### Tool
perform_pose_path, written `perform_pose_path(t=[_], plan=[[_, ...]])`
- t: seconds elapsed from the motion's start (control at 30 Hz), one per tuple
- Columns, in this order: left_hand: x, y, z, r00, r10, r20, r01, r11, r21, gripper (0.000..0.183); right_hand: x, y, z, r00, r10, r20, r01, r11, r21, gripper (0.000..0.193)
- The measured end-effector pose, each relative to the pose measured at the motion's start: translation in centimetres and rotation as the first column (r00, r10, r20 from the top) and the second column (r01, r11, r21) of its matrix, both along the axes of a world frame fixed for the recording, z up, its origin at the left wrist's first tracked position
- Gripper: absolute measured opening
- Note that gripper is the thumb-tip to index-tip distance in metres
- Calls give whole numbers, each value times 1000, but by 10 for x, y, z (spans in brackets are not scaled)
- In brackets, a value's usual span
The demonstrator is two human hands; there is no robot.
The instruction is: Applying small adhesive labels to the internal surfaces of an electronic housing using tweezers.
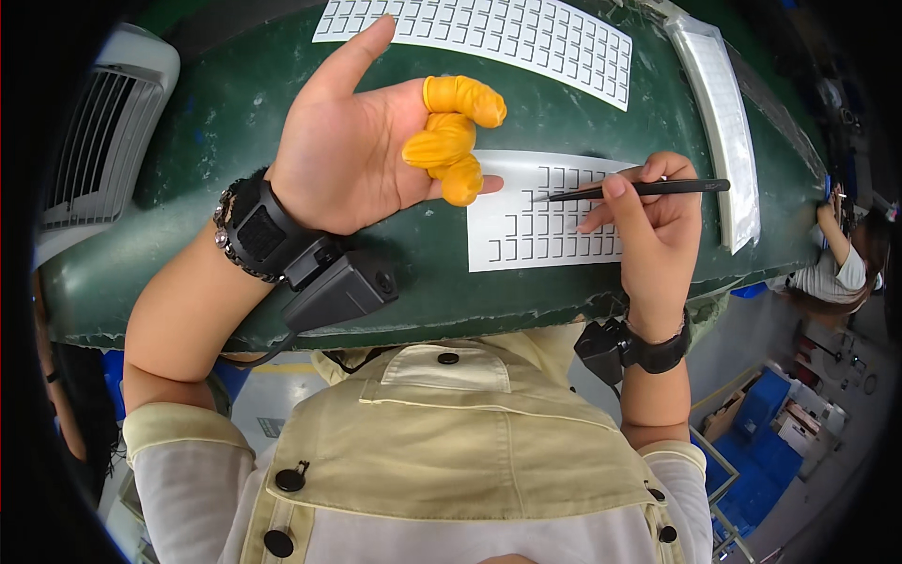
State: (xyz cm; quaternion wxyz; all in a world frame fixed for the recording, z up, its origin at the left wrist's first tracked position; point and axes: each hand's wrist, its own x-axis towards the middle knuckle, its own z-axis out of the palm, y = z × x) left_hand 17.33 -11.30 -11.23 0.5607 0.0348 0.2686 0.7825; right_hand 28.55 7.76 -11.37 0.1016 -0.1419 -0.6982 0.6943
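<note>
My left hand (352, 150) is turned palm up over the green table, thumb stretched out and nothing visible in the palm. Yellow finger cots (442, 139) cover three of its bent fingers; the little finger sticks out bare. Between the thumb and fingers of my right hand (658, 211) is a pair of black tweezers (648, 189), its fine tips pointing left. Those tips are over a white sheet (484, 235) with rows of small dark-edged, bracket-shaped marks or pieces. Whether they touch it I cannot tell.
Another patterned sheet (489, 33) lies at the far side of the green table (244, 113). A plastic-wrapped white stack (723, 132) lies along the right. At the left stands a grey vented device (103, 141). Beyond the right edge are another person (836, 263) and blue bins (761, 451).
</note>
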Motion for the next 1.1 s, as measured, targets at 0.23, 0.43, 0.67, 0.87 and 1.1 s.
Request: perform_pose_path(t=[0.23, 0.43, 0.67, 0.87, 1.1], plan=[[0, -1, -3, 998, -25, -60, 28, 998, 48, 66, -1, 1, 0, 1000, 9, 30, -9, 1000, 10, 23], [-2, -1, -2, 998, -15, -64, 19, 998, 54, 67, -5, 0, 12, 995, -97, -4, 95, 980, -176, 18], [-5, -4, -5, 998, -28, 60, 23, 997, 75, 66, -47, 19, 58, 959, 28, -282, -106, 958, -267, 14], [1, -2, -11, 994, -53, 94, 42, 993, 108, 64, -75, 23, 48, 949, 90, -303, -160, 964, -214, 16], [0, -3, -1, 992, -63, 108, 66, 998, -26, 58, -68, 28, 38, 960, -70, -272, -16, 953, -304, 12]])
